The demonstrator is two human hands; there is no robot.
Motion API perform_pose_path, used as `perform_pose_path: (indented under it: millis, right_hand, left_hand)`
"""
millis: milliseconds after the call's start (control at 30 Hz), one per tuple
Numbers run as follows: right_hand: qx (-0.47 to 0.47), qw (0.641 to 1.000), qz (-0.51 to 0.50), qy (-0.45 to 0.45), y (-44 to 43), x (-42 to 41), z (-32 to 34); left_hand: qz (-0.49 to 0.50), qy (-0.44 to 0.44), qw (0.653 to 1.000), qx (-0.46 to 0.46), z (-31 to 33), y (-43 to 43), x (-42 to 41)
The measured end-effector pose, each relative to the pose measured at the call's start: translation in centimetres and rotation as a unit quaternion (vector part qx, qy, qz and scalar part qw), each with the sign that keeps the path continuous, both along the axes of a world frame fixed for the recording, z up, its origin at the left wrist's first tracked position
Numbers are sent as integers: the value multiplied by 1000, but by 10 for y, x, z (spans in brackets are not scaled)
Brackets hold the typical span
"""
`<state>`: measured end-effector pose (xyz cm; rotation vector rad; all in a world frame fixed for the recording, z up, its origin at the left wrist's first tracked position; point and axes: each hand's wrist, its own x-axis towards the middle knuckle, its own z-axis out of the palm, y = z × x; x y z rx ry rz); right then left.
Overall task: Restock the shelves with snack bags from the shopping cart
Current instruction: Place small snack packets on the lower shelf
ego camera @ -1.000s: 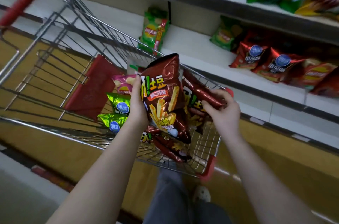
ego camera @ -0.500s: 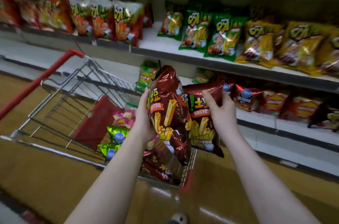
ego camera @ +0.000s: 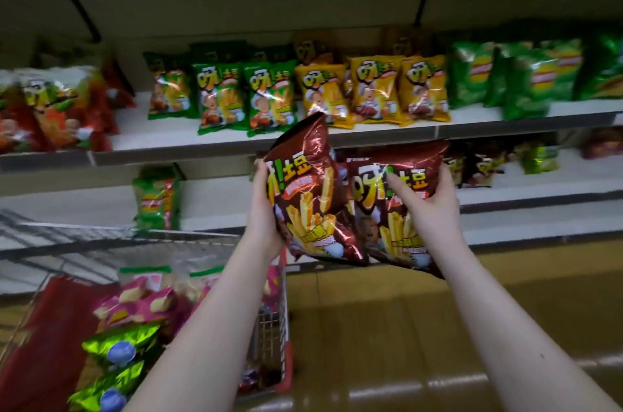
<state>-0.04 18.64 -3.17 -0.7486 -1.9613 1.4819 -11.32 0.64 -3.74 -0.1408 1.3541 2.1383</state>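
Observation:
My left hand (ego camera: 263, 209) grips a dark red fries snack bag (ego camera: 308, 196) by its left edge, held upright in front of the shelves. Beside it my right hand (ego camera: 424, 206) holds a second dark red fries bag (ego camera: 396, 209), thumb across its front. The two bags overlap slightly at the middle. The wire shopping cart (ego camera: 269, 327) stands at the lower left with pink snack bags (ego camera: 141, 300) and shiny green bags (ego camera: 118, 351) inside.
The middle shelf (ego camera: 219, 142) carries green bags (ego camera: 242, 98), yellow bags (ego camera: 371, 88) and red-orange ones at the left. The lower shelf (ego camera: 539, 196) has bare room behind my hands, a lone green bag (ego camera: 156, 199) left, a few bags at the right. Yellow floor below.
Both hands have lifted the two dark red bags out of the cart and up toward the shelves. My view has swung up from the cart to the shelf rows.

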Motion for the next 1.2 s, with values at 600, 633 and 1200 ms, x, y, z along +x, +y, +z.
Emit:
perform_pose_path:
  millis: [600,633,1200]
  right_hand:
    - [-24,998,-59,1,326,181,4]
    - [-22,998,-57,2,338,186,3]
    - [-9,994,-71,-81,556,125,-39]
  left_hand:
    - [11,107,984,-143,-1,344,144]
    - [12,111,983,-148,0,356,149]
    - [-11,82,985,-151,-30,576,101]
